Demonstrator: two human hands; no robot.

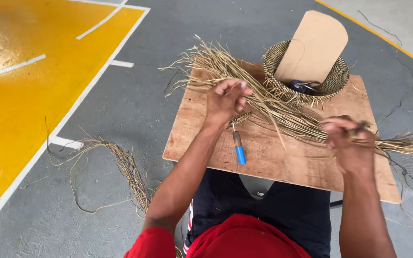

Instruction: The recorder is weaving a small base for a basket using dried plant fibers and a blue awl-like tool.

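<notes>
The person wears red short sleeves (155, 242) and dark shorts (292, 210) (white-striped at the side).

no packages, no labels, no signs, no screens in view

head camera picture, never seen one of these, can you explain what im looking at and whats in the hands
This single picture comes from a camera worn on a person's head, looking down at their own two bare hands; there is no machine. The person sits with a wooden board across their lap, above a grey floor with a yellow painted area. On the board lies a bundle of dry straw-like fibres, a woven basket with a flat piece of cardboard standing in it, and a small tool with a blue handle. The left hand pinches thin fibres near the bundle. The right hand grips the bundle's other end. More loose fibres lie on the floor.
</notes>
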